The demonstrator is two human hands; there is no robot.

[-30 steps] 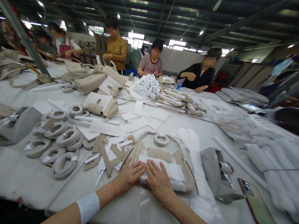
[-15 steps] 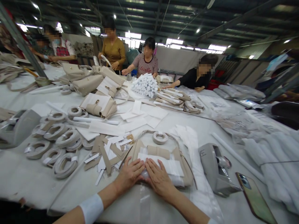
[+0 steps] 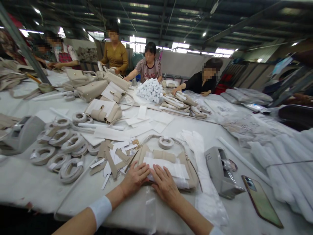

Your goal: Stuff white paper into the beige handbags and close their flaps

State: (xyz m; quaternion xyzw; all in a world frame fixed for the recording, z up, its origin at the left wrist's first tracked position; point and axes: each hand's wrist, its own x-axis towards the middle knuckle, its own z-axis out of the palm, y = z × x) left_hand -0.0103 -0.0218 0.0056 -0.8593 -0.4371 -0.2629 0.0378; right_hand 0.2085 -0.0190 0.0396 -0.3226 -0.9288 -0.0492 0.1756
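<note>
A beige handbag (image 3: 192,169) lies flat on the table in front of me, its strap looped behind it. A white sheet (image 3: 171,167) covers part of its front, with clear plastic around it. My left hand (image 3: 137,176) rests on the left end of the sheet, fingers stretched out. Beside it, my right hand (image 3: 164,183) lies flat on the sheet with its fingers extended. Both palms press on the bag's near edge. A clear plastic strip (image 3: 150,207) hangs from the bag toward me. One rolled strap (image 3: 166,142) sits inside the strap's loop.
Left are several rolled straps (image 3: 71,170) and loose card strips (image 3: 111,164). Tape dispensers (image 3: 221,173) stand on both sides. Right lie a phone (image 3: 262,200) and bundled white foam rolls (image 3: 283,169). Finished-looking handbags (image 3: 104,111) and white tubes (image 3: 149,90) lie farther back, near co-workers (image 3: 149,67).
My hands stay on the sheet over the bag, with little shift. The view has turned slightly. Across the table, a co-worker in black has moved a hand over the stacked bags.
</note>
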